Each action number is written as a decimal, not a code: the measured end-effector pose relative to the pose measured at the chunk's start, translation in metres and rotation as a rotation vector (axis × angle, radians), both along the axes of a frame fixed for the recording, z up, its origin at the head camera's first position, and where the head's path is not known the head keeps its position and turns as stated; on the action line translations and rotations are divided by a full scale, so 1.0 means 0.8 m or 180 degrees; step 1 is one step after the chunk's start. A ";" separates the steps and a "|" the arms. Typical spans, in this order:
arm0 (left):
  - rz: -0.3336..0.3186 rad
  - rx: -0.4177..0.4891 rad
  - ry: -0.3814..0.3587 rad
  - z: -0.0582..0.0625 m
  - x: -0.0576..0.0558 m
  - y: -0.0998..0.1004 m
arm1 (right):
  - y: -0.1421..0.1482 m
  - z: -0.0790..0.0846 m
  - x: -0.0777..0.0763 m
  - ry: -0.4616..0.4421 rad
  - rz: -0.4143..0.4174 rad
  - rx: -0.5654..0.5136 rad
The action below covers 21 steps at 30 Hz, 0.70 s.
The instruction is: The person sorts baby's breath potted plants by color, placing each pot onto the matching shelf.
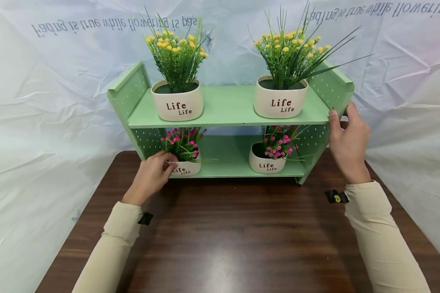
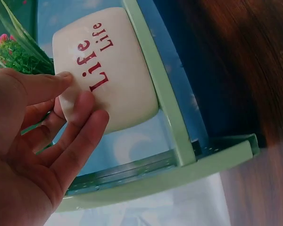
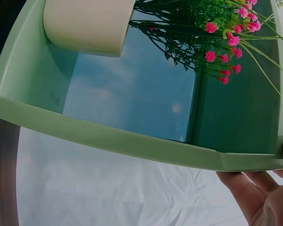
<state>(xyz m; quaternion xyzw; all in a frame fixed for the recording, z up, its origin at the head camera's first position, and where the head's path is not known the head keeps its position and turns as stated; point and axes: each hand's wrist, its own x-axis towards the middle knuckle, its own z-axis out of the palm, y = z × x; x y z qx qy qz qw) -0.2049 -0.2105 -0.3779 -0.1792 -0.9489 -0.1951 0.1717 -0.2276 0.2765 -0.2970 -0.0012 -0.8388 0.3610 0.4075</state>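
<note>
My left hand is at the lower left flowerpot, a cream pot with red "Life" lettering and pink flowers. In the left wrist view its thumb and fingers pinch the upper edge and side of this pot. The pot stands on the lower board of a green two-tier shelf. My right hand grips the shelf's right side panel, thumb at the front edge near the upper board. Part of that hand shows at the corner of the right wrist view, with fingers behind the panel.
Two cream pots with yellow flowers, one left and one right, stand on the upper board. Another pink-flowered pot is at the lower right. The shelf stands on a dark wooden table, before a pale printed sheet.
</note>
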 end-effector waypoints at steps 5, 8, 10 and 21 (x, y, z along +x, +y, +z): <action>-0.0018 0.0039 -0.0084 -0.001 -0.007 0.004 | 0.000 0.001 0.001 0.0061 0.0003 0.0027; -0.0017 0.0065 -0.0116 -0.001 -0.009 0.005 | -0.001 0.000 0.002 0.0061 0.0022 0.0025; -0.0026 0.0089 -0.0136 -0.001 -0.010 0.005 | -0.001 0.000 0.003 0.0064 0.0039 0.0014; -0.0094 0.0070 -0.0209 0.001 -0.014 0.002 | 0.000 0.003 0.002 0.0085 0.0028 0.0035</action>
